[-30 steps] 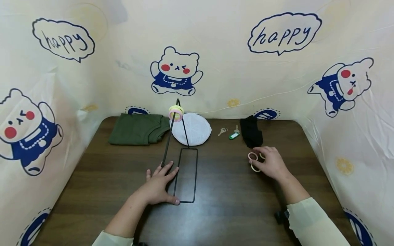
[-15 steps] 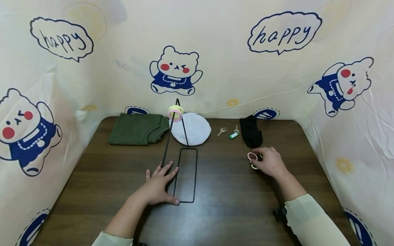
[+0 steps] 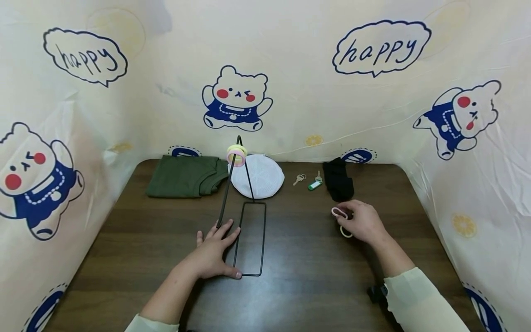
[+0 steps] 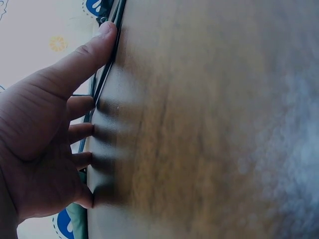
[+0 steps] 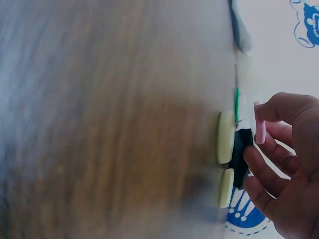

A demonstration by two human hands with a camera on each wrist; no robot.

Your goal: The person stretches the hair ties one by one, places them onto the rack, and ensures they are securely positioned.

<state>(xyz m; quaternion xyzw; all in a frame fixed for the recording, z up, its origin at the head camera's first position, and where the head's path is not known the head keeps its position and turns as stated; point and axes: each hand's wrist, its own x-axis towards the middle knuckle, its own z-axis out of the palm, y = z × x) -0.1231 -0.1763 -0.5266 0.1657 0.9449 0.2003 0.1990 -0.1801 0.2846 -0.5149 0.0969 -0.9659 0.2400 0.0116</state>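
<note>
My right hand (image 3: 360,222) pinches a pink ring (image 3: 339,212) just above the table; the ring (image 5: 259,124) shows between thumb and fingers in the right wrist view. Two cream rings (image 5: 226,137) lie flat beneath that hand, one (image 3: 345,232) peeking out below it. My left hand (image 3: 215,251) lies flat, fingers straight, on the left rail of a black wire stand (image 3: 250,240); its thumb presses the wire (image 4: 107,55). On the stand's slanted rod (image 3: 226,191) hang pink and yellow rings (image 3: 236,154).
Along the table's back edge lie a folded green cloth (image 3: 186,182), a white mesh cap (image 3: 259,175), keys with a green tag (image 3: 312,180) and a black cloth (image 3: 338,180). Printed sheeting (image 3: 373,92) walls three sides of the dark wooden table (image 3: 311,276).
My right hand has lifted the pink ring off the table, uncovering a cream ring below it. The left hand and the stand have stayed put.
</note>
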